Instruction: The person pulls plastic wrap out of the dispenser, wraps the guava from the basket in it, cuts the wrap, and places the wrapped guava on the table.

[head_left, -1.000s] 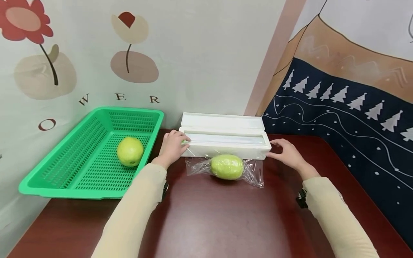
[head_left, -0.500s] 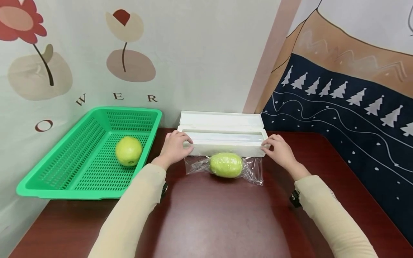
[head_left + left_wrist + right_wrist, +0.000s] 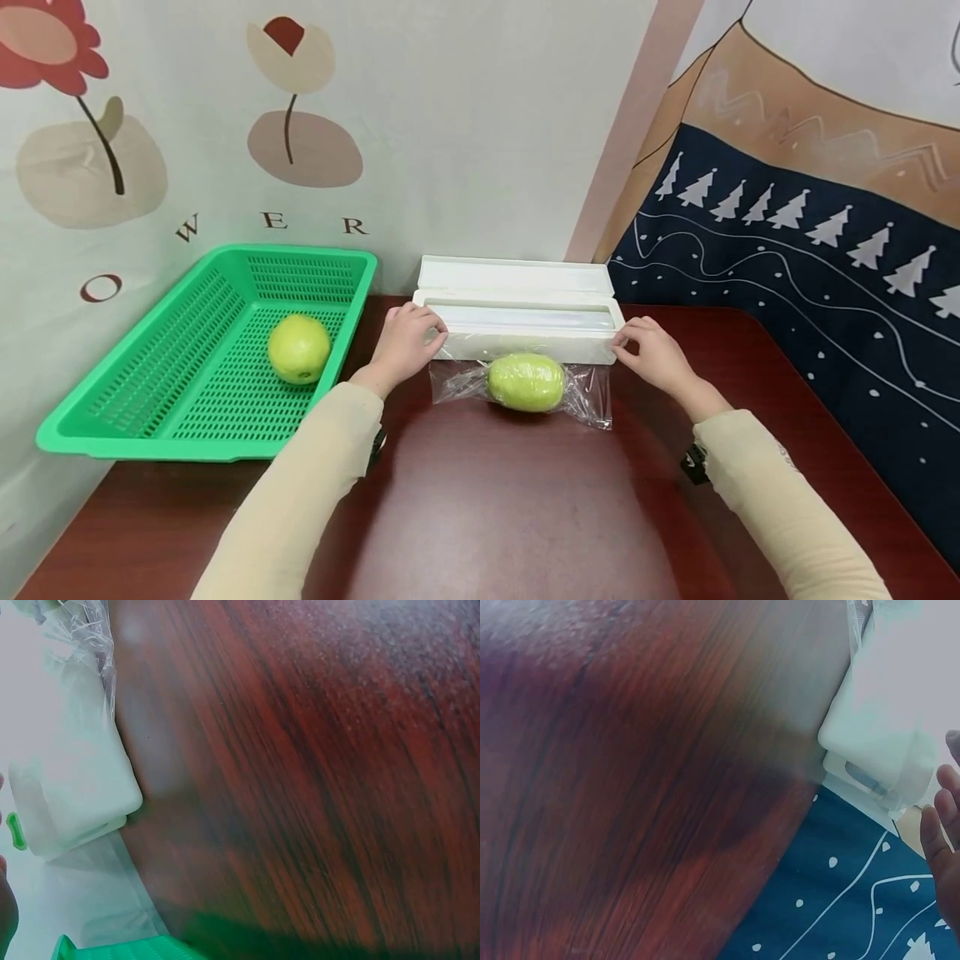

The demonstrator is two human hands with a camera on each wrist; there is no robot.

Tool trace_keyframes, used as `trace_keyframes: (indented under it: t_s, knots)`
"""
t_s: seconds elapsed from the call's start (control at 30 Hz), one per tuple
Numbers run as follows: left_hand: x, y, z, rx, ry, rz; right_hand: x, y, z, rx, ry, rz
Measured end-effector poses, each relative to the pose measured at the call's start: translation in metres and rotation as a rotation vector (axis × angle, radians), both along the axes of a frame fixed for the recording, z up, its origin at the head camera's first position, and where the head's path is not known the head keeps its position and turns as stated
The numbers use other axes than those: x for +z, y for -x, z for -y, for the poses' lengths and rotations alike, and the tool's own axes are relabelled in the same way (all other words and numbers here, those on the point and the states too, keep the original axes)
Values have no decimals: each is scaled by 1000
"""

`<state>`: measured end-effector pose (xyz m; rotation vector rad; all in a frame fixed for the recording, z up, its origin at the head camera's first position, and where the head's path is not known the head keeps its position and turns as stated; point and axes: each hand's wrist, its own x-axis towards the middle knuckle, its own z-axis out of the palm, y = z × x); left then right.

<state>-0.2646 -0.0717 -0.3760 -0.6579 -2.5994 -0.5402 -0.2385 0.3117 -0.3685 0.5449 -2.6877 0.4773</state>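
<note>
The left hand is lying at the left end of a long white box, its fingers bent and its thumb and forefinger drawn together by the near corner. The right hand is mirroring it at the right end, fingers bent, thumb and fingertips close to that corner. Whether either hand is gripping film, gripping the box or only touching there, I cannot tell — the wrist views are catching little more than the edges of the fingers. The box is sitting at the far side of the dark red table, its lid standing open on the far side and a pale roll lying inside. A small green tab is showing at its left end.

Just on the near side of the box, a yellow-green fruit is lying wrapped in clear film, the loose ends spreading left and right.

On the left, a green basket is holding a second fruit toward its right wall. Beyond the table, a pale flower-printed cloth is hanging — with a dark tree-patterned one on the right.
</note>
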Motion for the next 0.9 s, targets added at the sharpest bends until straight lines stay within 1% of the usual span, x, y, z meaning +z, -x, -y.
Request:
trace_keyframes:
  t_s: [0.17, 0.27, 0.33, 0.47, 0.57, 0.6, 0.67, 0.73, 0.77, 0.83, 0.9]
  knots:
    - [2, -5, 1, -11, -35, 29, 1, -5, -2, 29, -24, 42]
    - [4, -10, 2, -41, -55, 79, 1, -8, -4, 37, -53, 91]
    - [5, -12, 2, -75, -53, 133, 0, -11, -5, 42, -72, 124]
    - [5, -16, 2, -152, -7, 285, -4, -14, -8, 62, -112, 189]
    - [4, -17, 1, -180, 39, 378, -7, -16, -8, 85, -128, 221]
    - [5, -18, 0, -183, 39, 407, -8, -17, -8, 91, -129, 230]
    - [6, -18, -1, -170, 5, 472, -9, -17, -7, 102, -136, 243]
    - [8, -18, -1, -127, -68, 531, -9, -17, -6, 110, -152, 259]
    - [8, -18, -2, -94, -113, 547, -9, -17, -6, 111, -170, 265]
    - [11, -18, -2, -12, -205, 549, -6, -18, -6, 106, -199, 283]
    - [13, -18, -2, 52, -271, 507, -1, -18, -5, 80, -215, 289]
